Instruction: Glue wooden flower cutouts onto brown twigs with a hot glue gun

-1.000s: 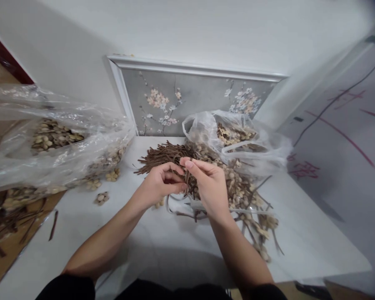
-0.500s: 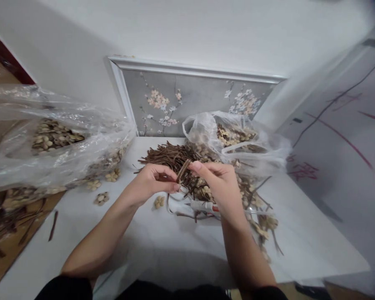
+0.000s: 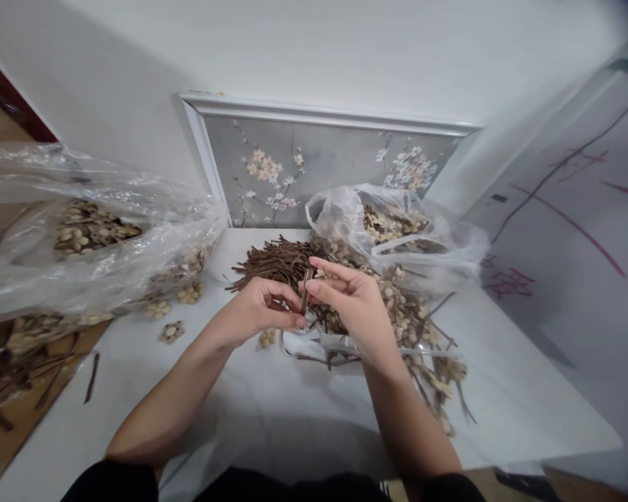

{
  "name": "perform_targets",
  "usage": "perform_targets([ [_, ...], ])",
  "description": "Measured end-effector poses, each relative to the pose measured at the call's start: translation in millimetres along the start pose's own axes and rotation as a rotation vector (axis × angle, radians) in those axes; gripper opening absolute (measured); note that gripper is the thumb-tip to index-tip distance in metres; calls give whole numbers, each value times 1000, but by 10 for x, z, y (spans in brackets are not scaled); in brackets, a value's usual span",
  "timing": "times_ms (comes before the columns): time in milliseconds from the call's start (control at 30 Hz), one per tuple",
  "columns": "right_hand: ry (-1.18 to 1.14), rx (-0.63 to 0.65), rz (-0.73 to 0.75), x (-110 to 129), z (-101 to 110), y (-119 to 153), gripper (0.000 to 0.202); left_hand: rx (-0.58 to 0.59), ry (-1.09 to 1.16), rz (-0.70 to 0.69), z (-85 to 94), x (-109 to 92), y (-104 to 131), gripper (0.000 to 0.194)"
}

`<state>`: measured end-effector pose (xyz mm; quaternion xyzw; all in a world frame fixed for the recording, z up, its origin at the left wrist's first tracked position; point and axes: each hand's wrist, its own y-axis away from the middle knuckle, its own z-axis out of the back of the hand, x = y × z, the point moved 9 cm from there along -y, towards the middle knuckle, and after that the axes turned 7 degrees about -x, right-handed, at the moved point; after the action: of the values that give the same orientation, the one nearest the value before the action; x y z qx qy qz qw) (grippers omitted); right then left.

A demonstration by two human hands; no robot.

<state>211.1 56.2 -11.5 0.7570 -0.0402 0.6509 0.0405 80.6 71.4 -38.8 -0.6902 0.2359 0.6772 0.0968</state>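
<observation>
The brown strip [image 3: 305, 291] stood nearly upright at the near right edge of the brown stick pile [image 3: 271, 262]. The left hand [image 3: 262, 312] pinched its lower end; the right hand [image 3: 354, 300] had its fingers partly spread, thumb at the strip's upper part, its grip unclear. Left of the pile, a clear plastic bag [image 3: 36, 279] held flower-shaped pieces [image 3: 91, 229]; right of and beyond it, a white plastic bag [image 3: 340, 213] contained similar pieces [image 3: 395, 224].
</observation>
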Motion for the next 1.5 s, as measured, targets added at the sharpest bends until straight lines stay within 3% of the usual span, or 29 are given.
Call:
perform_targets([
  [600, 0, -68, 127, 100, 117, 0, 16, 142, -238, -42, -128, 24, 7, 20],
  [800, 68, -75, 168, 123, 74, 48, 15, -106, -281, -259, -31, -201, 29, 23],
  [933, 87, -74, 188, 138, 47, 74, 14, -163, -395, -350, -23, -283, 63, 24],
  [1267, 242, -58, 248, 222, 69, 100, 12, -99, -531, -374, -11, -347, 117, 25],
  [1500, 242, -10, 224, 195, 27, 108, 11, 7, -549, -264, 0, -257, 87, 23],
])
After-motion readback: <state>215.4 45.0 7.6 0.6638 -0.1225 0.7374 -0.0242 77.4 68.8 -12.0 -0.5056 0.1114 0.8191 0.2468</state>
